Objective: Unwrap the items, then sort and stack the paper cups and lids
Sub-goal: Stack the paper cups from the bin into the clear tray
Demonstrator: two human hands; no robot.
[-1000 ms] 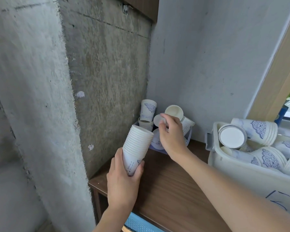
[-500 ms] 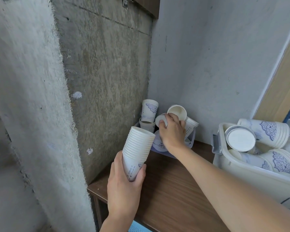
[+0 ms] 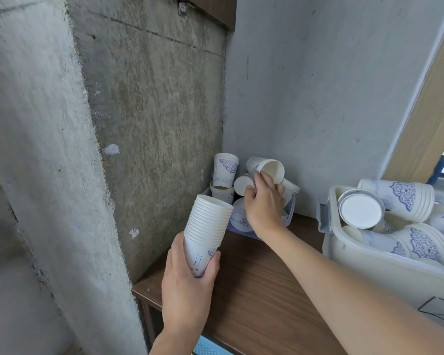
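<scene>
My left hand (image 3: pixel 187 285) grips the bottom of a tall stack of white paper cups (image 3: pixel 207 224), held tilted above the wooden table (image 3: pixel 254 298). My right hand (image 3: pixel 264 203) reaches into a small clear bin (image 3: pixel 290 208) in the corner, fingers curled round a lying paper cup (image 3: pixel 242 184). Another cup (image 3: pixel 268 167) lies just above the hand. An upright cup with blue pattern (image 3: pixel 225 167) stands on further cups at the bin's back left.
A large white plastic bin (image 3: pixel 369 262) at the right holds several lying cup stacks with blue patterns and a white round cup bottom (image 3: pixel 360 211). Concrete walls close in the corner at left and behind. A blue crate edge (image 3: pixel 208 347) shows under the table.
My right hand has closed further round the lying cup in the small bin, and the cup above it has tipped. The left hand keeps its stack in nearly the same place.
</scene>
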